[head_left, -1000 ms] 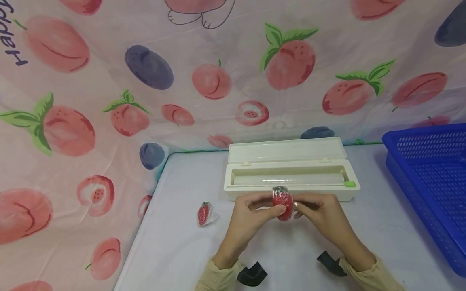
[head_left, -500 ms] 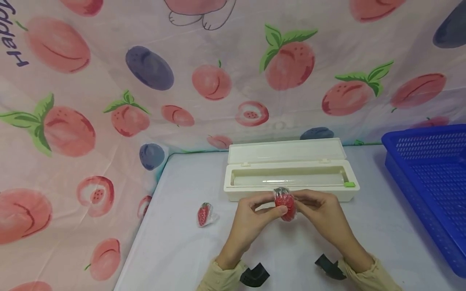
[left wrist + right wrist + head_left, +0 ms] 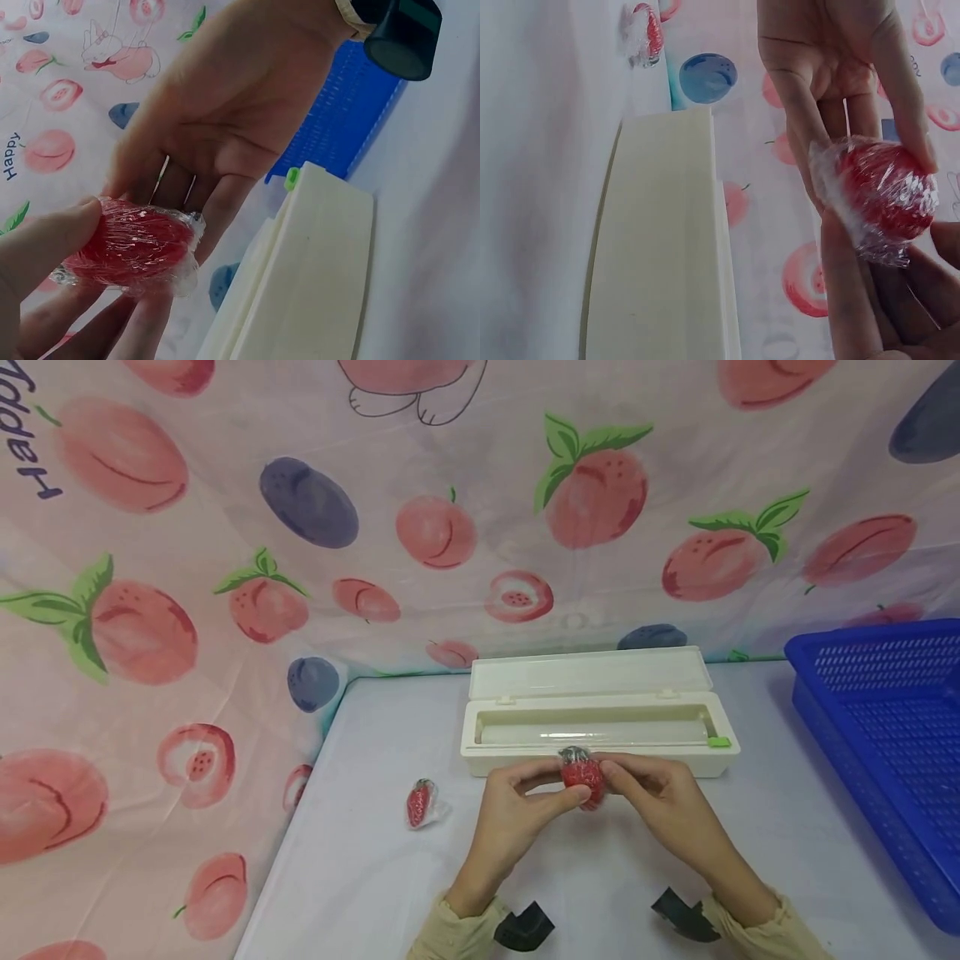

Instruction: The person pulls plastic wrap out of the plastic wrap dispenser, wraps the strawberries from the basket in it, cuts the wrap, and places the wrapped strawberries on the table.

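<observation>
Both hands hold a red strawberry [image 3: 582, 779] with a green top, wrapped in clear cling film, above the table. The left hand [image 3: 517, 810] pinches it from the left, thumb on its near face and fingers behind. From the other side the right hand [image 3: 667, 802] has its thumb and fingers at the strawberry's right edge. The wrist views show the film tight and shiny over the strawberry [image 3: 139, 247], with crumpled folds at its ends. A second wrapped strawberry [image 3: 420, 802] lies on the table to the left, loose film at its side.
Behind the hands stands a long cream cling film box [image 3: 600, 764], its lid raised, a roll inside and a green slider at the right end. A blue plastic basket [image 3: 813, 693] is on the right. A fruit-print cloth [image 3: 450, 443] hangs at the back and left.
The strawberry has turned slightly between the hands. The right thumb has come higher onto its side, and the loose film seen at its right edge earlier is out of sight.
</observation>
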`<state>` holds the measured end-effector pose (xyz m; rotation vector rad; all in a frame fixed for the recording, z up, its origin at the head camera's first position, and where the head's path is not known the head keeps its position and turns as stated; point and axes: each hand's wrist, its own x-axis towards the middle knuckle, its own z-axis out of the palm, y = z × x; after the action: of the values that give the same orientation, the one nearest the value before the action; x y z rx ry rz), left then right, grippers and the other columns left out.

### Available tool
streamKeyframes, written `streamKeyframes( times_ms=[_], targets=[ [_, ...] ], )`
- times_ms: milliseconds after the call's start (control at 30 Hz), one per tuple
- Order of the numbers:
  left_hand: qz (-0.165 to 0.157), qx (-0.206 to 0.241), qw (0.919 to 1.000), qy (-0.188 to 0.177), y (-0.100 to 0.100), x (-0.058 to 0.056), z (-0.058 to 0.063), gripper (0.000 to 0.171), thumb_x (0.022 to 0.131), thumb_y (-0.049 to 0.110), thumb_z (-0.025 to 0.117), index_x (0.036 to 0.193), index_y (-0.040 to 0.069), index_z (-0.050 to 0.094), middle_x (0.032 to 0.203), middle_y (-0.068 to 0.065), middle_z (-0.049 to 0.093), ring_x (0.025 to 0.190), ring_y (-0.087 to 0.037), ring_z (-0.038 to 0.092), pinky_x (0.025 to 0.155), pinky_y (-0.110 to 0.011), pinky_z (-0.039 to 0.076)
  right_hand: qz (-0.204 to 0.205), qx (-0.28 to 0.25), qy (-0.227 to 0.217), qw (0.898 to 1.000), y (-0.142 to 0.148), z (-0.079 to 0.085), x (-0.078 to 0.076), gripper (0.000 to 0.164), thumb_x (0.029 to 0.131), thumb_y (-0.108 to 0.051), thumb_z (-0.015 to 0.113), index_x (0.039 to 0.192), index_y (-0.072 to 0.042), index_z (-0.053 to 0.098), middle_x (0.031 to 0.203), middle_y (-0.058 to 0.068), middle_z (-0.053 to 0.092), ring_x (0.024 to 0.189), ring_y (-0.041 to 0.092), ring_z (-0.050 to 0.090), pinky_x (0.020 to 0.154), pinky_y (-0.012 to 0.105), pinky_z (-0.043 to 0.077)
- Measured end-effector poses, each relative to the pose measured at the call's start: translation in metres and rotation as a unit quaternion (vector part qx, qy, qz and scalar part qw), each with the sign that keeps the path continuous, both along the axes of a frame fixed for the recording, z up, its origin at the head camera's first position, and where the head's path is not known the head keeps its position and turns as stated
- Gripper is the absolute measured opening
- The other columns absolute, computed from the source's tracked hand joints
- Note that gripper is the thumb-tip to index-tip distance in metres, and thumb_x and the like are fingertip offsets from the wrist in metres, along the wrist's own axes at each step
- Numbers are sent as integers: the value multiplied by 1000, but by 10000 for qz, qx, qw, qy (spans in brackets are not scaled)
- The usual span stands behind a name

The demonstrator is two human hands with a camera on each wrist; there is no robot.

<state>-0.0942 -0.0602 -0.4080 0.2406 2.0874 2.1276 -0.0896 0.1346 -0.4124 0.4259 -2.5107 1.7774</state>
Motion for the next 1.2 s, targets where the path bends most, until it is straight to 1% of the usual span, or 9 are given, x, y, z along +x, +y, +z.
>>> streamKeyframes(
  times_ms=[133, 233, 433, 567, 667, 833, 933, 1067, 1200],
  targets=[
    [-12, 60, 10000, 53, 0, -1, -1, 34, 80, 6, 82, 112, 1, 73, 110, -15, 72, 96, -27, 73, 78, -31, 60, 36, -33, 72, 10000, 0, 1, 0, 27, 99, -20, 63, 122, -8, 70, 119, 4, 69, 109, 6, 64, 92, 24, 54],
    [15, 8, 9999, 129, 0, -1, -1, 36, 79, 6, 83, 113, 0, 71, 108, -16, 72, 93, -27, 74, 78, -30, 60, 77, -162, 89, 9998, 0, 0, 1, 28, 95, -18, 68, 122, -9, 70, 116, 4, 68, 106, 6, 64, 90, 18, 53],
    [70, 87, 9998, 147, -1, -1, -1, 50, 77, 5, 84, 123, 6, 64, 104, -16, 74, 89, -28, 75, 78, -31, 61, 40, -297, -114, 9995, -1, 3, 4, 35, 90, -16, 74, 123, -6, 68, 116, 10, 69, 101, 11, 70, 81, 22, 58],
    [20, 43, 9995, 297, -1, -1, -1, 45, 77, 6, 84, 119, 3, 67, 105, -16, 74, 90, -26, 74, 79, -31, 61, -47, -275, -300, 9992, -1, 5, 6, 39, 88, -17, 76, 123, -3, 67, 114, 15, 70, 95, 15, 73, 77, 26, 60],
    [-7, -7, 9992, 392, -1, -1, -2, 38, 77, 5, 83, 113, 1, 70, 107, -16, 74, 92, -23, 74, 78, -31, 61, -62, -265, -352, 9990, -1, 5, 7, 40, 88, -18, 76, 123, -1, 67, 113, 17, 71, 93, 15, 74, 77, 28, 60],
    [56, -44, 9994, 351, -1, -1, -4, 37, 77, 6, 84, 112, 2, 73, 111, -13, 73, 96, -20, 73, 79, -30, 60, -190, -143, -81, 9997, -2, 6, 9, 38, 88, -18, 76, 121, -2, 69, 110, 14, 73, 88, 11, 74, 75, 25, 60],
    [94, 15, 9995, 292, 0, -1, -5, 38, 78, 5, 83, 114, 2, 73, 112, -13, 73, 98, -24, 72, 80, -30, 60, -281, -194, 115, 9994, -4, 6, 10, 35, 87, -16, 76, 118, -2, 70, 108, 12, 74, 86, 10, 74, 73, 23, 59],
    [86, 150, 9992, 366, 1, -2, -5, 41, 79, 4, 82, 117, 1, 70, 116, -16, 70, 102, -29, 71, 82, -30, 60, -411, -241, 267, 9985, -4, 5, 10, 33, 86, -13, 77, 117, -3, 71, 107, 12, 74, 86, 9, 74, 72, 22, 59],
    [112, 107, 9988, 465, 1, -3, -5, 43, 78, 5, 83, 119, 4, 70, 119, -12, 69, 106, -24, 69, 85, -30, 59, -596, -251, 353, 9973, -4, 5, 9, 33, 85, -10, 78, 116, -1, 72, 106, 15, 74, 86, 8, 73, 72, 21, 59]
  ],
)
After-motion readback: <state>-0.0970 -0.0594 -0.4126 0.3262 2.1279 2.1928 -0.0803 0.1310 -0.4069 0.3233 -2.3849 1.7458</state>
